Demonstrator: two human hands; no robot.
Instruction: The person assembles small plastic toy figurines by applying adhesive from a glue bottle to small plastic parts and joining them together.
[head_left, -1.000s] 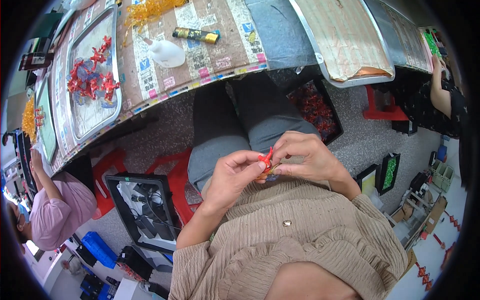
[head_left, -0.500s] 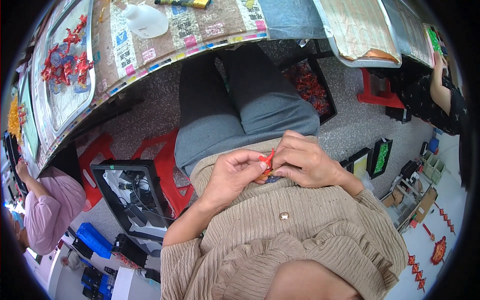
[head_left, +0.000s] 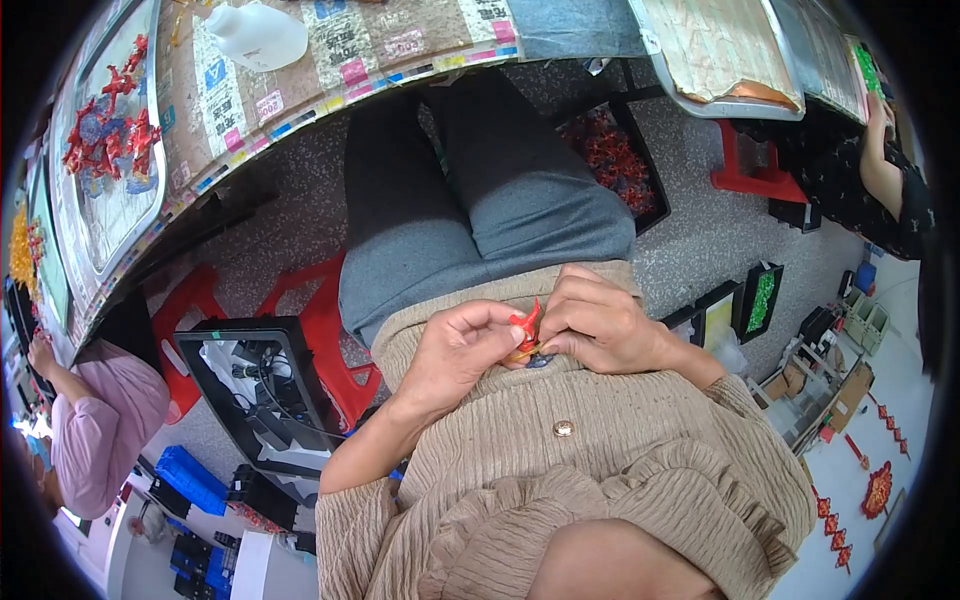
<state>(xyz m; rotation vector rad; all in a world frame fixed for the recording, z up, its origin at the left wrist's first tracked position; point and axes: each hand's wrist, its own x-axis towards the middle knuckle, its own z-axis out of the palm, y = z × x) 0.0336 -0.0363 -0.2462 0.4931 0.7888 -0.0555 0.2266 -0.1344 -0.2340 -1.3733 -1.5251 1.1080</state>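
Observation:
Close to my waist, my left hand [head_left: 462, 350] pinches a small red plastic figure [head_left: 528, 322] with a pointed tip that sticks up between my two hands. Part of it is hidden by my fingers, and a yellowish bit and a dark blue bit show just below. My right hand [head_left: 603, 320] is closed beside it, thumb and fingertips pressed together at the figure's lower right edge. What those right fingertips hold is too small to make out.
A paper-covered table [head_left: 400, 50] lies ahead, with a white bottle [head_left: 258, 36] and a metal tray [head_left: 150, 205] of red and blue pieces. Below it sits a black bin [head_left: 655, 195] of red pieces. Co-workers sit at left and right. A black crate [head_left: 300, 350] stands by a red stool [head_left: 345, 345].
The red figure's tip now shows more between my hands. My view has shifted slightly, so the table and tray sit a little further up and left.

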